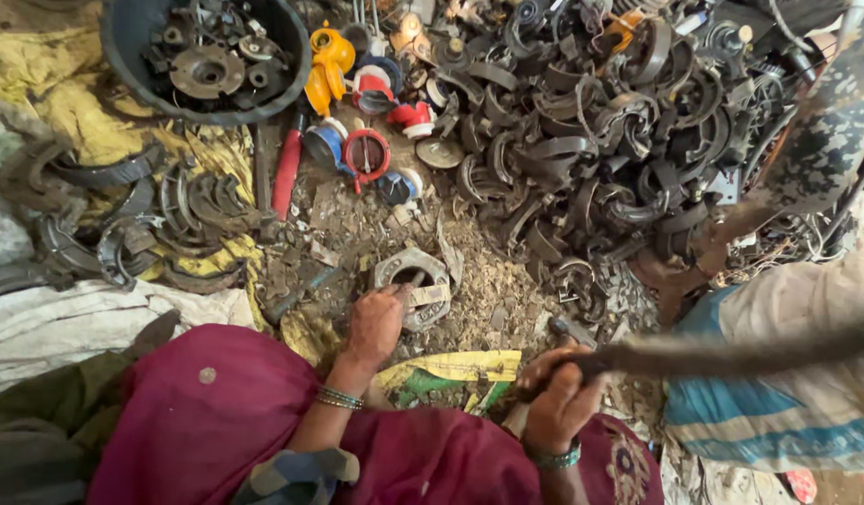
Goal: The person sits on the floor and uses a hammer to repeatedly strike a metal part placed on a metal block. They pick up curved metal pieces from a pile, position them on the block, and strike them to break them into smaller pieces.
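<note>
My left hand (pixel 376 323) rests on a grey metal ring-shaped part (pixel 413 281) lying on the littered ground, fingers pinched around a small rod at its edge. My right hand (pixel 558 397) is closed around the handle of a hammer (pixel 731 355), which is blurred and stretches to the right. I wear a magenta garment and bangles on both wrists.
A big heap of dark curved metal brake shoes (pixel 600 140) fills the upper right. A black tub (pixel 203 56) of metal parts stands upper left, with more curved pieces (pixel 170 224) on yellow cloth. Red, blue and yellow parts (pixel 357 112) lie between. Another person's leg (pixel 815 159) is at right.
</note>
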